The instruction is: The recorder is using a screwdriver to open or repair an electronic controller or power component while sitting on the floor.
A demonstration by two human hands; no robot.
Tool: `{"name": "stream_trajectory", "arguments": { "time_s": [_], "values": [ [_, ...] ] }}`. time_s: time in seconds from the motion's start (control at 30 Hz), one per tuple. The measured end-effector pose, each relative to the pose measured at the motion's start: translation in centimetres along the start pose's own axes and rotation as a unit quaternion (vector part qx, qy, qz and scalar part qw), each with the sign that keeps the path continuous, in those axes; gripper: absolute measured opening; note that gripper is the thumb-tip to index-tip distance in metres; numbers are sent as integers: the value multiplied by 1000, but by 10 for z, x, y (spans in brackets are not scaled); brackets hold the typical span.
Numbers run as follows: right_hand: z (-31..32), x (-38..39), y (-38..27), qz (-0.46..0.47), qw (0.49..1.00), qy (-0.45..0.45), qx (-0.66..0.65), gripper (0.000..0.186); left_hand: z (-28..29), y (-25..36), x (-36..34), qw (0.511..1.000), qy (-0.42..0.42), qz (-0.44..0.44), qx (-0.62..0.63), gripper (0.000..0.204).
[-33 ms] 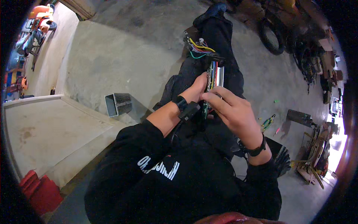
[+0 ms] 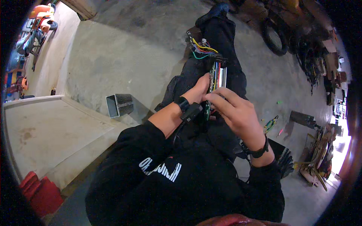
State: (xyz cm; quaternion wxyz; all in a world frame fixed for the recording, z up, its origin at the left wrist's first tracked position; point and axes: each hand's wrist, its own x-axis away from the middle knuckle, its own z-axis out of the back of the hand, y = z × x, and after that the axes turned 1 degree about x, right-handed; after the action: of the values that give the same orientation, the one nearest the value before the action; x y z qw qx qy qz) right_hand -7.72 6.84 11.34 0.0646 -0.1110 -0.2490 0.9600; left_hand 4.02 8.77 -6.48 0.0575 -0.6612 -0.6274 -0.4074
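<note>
Above my lap is a long, narrow circuit board (image 2: 212,81) with coloured wires and a pale metal strip along its right side. My left hand (image 2: 201,87) holds it from the left, its fingers mostly hidden behind the board. My right hand (image 2: 234,106) is closed over the near part, thumb and forefinger pinched at the board's edge; what lies between the fingertips is too small to make out. From a black end piece (image 2: 218,58) at the far end, a bundle of yellow, green, red and white wires (image 2: 201,48) spreads out over my leg.
A finned metal housing (image 2: 120,105) lies on the concrete floor at left, beside a pale raised slab (image 2: 56,132). Pliers (image 2: 270,123) and small coloured bits lie at right, near a dark flat box (image 2: 302,118). A tyre (image 2: 274,37) and cables stand farther right.
</note>
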Motion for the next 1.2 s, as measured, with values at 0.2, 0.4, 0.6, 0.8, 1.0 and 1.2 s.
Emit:
{"name": "stream_trajectory", "arguments": {
  "time_s": [0.2, 0.4, 0.6, 0.8, 1.0, 1.2],
  "values": [
    [-7, 4, 4, -17, 993, 108, 35, 36, 6, -7, -10, 999, -32, 26, 18, 37],
    [-12, 21, 17, -45, 983, 169, 62, 42, 7, -8, -17, 999, -21, 30, 19, 30],
    [3, 11, 9, -3, 992, 125, -25, 42, 6, -2, -11, 998, -43, 53, 4, 36],
    [5, 16, 34, 51, 995, 76, 29, 51, 13, -9, -22, 996, -67, 49, 31, 36],
    [15, 3, 6, -13, 999, 30, 21, 55, -13, 16, 25, 997, -57, 4, 51, 32],
    [25, -7, -8, -87, 993, -82, 19, 48, 26, -22, -40, 996, -58, 25, 55, 31]
  ]
}}
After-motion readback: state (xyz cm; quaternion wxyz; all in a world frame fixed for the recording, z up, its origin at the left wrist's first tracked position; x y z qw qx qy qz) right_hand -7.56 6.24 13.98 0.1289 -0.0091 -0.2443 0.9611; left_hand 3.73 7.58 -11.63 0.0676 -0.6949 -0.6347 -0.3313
